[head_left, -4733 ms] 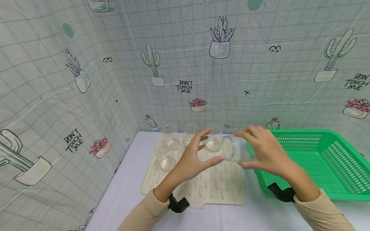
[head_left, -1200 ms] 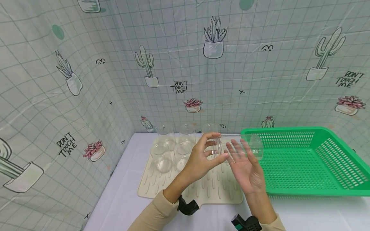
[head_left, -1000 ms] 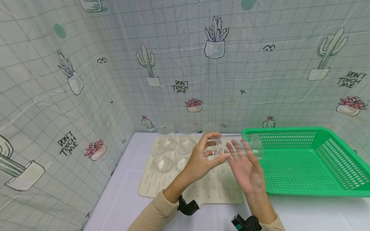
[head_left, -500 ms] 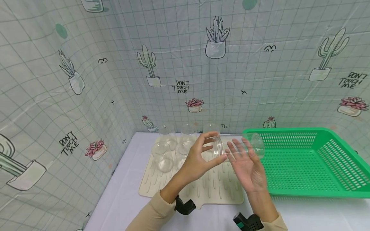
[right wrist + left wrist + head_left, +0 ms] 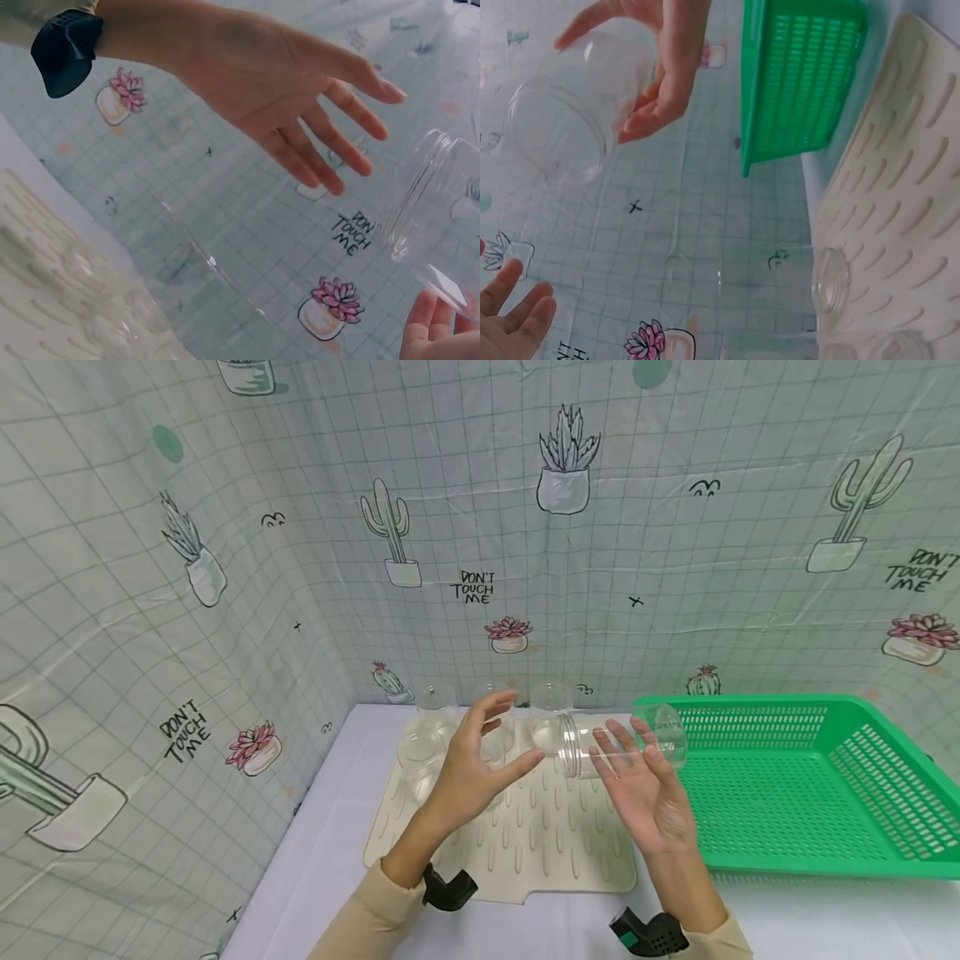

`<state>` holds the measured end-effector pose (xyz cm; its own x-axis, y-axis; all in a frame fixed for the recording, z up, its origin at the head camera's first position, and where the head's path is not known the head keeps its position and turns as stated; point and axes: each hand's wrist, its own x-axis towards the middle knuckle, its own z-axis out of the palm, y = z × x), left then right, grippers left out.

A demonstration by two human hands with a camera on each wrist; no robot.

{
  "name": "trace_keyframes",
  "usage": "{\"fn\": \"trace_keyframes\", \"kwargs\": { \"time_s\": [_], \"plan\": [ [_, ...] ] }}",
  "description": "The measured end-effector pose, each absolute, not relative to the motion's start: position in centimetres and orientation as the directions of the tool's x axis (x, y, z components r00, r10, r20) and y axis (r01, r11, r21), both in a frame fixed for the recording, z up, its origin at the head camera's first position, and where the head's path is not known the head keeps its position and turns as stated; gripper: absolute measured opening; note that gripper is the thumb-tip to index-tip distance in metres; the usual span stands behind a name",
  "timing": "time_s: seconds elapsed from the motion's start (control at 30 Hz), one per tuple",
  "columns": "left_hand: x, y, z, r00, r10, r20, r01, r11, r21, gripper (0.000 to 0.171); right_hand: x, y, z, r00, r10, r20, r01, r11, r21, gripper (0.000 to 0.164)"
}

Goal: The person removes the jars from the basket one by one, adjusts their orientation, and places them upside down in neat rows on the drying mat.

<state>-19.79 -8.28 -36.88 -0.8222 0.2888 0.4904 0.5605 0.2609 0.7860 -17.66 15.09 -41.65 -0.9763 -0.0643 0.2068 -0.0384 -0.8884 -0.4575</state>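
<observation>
A clear jar [image 5: 587,727] with a threaded mouth lies sideways in the air, its mouth facing left, above the mat's right side. My right hand [image 5: 648,802] holds it, palm turned up; in the left wrist view the thumb and fingers of that hand [image 5: 671,67] are on either side of the jar [image 5: 577,112]. My left hand [image 5: 465,772] is off the jar to its left, empty, fingers spread apart from the thumb. In the right wrist view a gap shows between the left hand [image 5: 262,82] and the jar's threaded mouth [image 5: 420,199].
Several similar clear jars [image 5: 551,731] stand on the beige ridged drying mat [image 5: 558,860], toward its back and left; the left hand partly hides them. At the right is a green plastic basket [image 5: 787,864]. A patterned curtain [image 5: 637,643] hangs behind the white-covered table [image 5: 300,877].
Earlier my right hand gripped the jar with its back upward; it since turned palm up. My left hand held the jar's mouth half a second ago, then let go and moved left.
</observation>
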Motion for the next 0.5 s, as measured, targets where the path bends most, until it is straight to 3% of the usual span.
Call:
{"fn": "trace_keyframes", "kwargs": {
  "time_s": [0.5],
  "plan": [
    [-19.9, -14.4, -38.1, -0.819, 0.158, 0.552, 0.554, 0.47, 0.687, 0.076, -18.1, 15.1, -42.0, -0.985, -0.072, 0.157, -0.012, -0.877, -0.481, 0.039]
  ]
}}
